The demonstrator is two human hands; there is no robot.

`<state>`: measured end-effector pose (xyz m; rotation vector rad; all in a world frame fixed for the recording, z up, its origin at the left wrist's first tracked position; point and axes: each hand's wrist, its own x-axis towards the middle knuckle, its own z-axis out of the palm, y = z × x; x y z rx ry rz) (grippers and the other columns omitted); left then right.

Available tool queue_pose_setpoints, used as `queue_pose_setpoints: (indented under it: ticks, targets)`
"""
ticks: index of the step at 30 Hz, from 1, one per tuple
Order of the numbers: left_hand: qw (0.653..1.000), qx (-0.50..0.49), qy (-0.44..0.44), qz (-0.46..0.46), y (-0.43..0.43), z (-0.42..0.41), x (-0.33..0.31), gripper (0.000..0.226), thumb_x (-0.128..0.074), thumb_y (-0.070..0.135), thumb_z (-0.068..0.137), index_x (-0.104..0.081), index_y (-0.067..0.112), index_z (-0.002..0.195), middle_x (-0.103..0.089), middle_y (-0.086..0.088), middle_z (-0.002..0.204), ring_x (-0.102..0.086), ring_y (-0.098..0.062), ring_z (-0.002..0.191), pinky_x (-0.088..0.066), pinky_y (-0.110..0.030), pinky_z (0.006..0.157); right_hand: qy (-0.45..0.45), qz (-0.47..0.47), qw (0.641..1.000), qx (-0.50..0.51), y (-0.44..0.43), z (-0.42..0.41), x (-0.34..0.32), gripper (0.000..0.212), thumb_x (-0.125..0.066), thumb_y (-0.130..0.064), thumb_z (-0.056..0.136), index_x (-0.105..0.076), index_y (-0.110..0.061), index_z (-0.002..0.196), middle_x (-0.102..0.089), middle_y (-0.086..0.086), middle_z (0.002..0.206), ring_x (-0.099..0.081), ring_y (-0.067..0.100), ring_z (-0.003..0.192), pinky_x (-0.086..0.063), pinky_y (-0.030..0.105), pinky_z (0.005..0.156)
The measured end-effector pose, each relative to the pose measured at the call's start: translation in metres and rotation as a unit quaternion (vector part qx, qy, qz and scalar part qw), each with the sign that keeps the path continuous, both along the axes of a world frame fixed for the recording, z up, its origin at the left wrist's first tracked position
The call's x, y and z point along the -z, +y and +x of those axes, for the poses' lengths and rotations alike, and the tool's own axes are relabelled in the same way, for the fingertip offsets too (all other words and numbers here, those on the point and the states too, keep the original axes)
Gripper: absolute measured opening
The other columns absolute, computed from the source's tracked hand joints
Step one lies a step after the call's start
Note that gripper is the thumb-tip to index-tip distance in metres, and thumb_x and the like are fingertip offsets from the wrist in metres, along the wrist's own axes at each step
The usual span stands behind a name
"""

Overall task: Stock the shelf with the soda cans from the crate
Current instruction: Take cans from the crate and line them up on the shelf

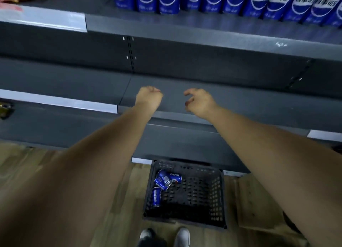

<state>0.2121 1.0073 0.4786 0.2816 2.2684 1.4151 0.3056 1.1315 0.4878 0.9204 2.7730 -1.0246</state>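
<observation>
Fingers curled into an empty fist on left hand [149, 96]; loosely hooked, apart, gripping nothing on right hand [199, 102]; both above the shelf [240, 106] edge. Down on the floor, crate [219, 191] holding a few cans [167, 179], tumbled on their sides in its left corner; likely rigid, smooth, fairly heavy if full; best gripped round the side wall. Stocked row [222, 0] upright higher up.

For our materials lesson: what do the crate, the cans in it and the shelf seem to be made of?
The crate looks like moulded plastic, matt black: its walls are a grid of regular holes. The cans seem thin metal with glossy blue print; one shows a silvery end. The shelf is probably painted metal, matt grey, with slotted uprights behind.
</observation>
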Motion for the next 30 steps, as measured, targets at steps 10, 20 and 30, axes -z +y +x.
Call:
queue_pose_setpoints:
  ticks: [10,20,30]
  targets:
    - [0.991,-0.005,-0.135,-0.022,-0.034,0.007,0.065,0.023,-0.048,0.008,0.092,-0.045,0.019,0.072,-0.050,-0.001,0.066,-0.045,-0.012,0.055,-0.034,-0.021,0.055,-0.050,-0.053,0.997,0.034,-0.032,0.014,0.073,0.046,-0.051,-0.002,0.090,-0.050,-0.017,0.133,-0.056,0.010,0.129,-0.057,0.022,0.102,-0.044,0.023,0.081]
    - [0.978,-0.015,-0.193,-0.073,-0.037,0.032,0.112,0.011,-0.047,0.011,0.096,-0.050,0.015,0.086,-0.053,-0.003,0.071,-0.050,-0.013,0.060,-0.037,-0.025,0.057,-0.104,-0.102,0.986,0.080,-0.023,0.049,0.123,0.044,-0.057,-0.008,0.089,-0.053,-0.019,0.130,-0.055,0.006,0.130,-0.060,0.018,0.099,-0.046,0.022,0.080]
    - [0.943,0.006,-0.301,-0.141,-0.024,0.097,0.195,0.027,-0.040,0.012,0.096,-0.042,0.014,0.069,-0.047,-0.004,0.066,-0.044,-0.014,0.054,-0.035,-0.016,0.048,-0.121,-0.270,0.935,0.194,-0.037,0.090,0.208,0.013,-0.057,0.000,0.084,-0.062,-0.012,0.080,-0.062,0.014,0.089,-0.061,0.025,0.080,-0.052,0.034,0.072]
